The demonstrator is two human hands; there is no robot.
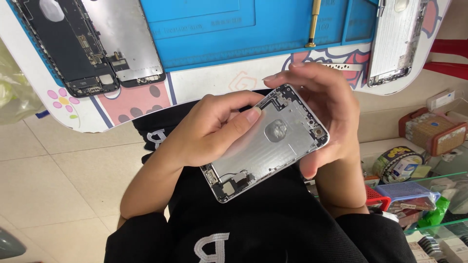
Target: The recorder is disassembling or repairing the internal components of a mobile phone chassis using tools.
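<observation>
I hold a silver phone rear housing (273, 146), inner side up, over my lap in front of the table edge. My left hand (209, 129) grips its left long edge, thumb resting on the inner plate near the top. My right hand (326, 109) cups the upper right end, fingers curled behind and around it. The bottom end with small dark connector parts points toward me.
On the white table lie a blue work mat (234, 29), an opened phone with its screen folded aside (90, 44), a yellow-handled screwdriver (313, 22) and another silver housing (395, 41). At the right stand boxes, a tape roll (399, 163) and baskets on shelves.
</observation>
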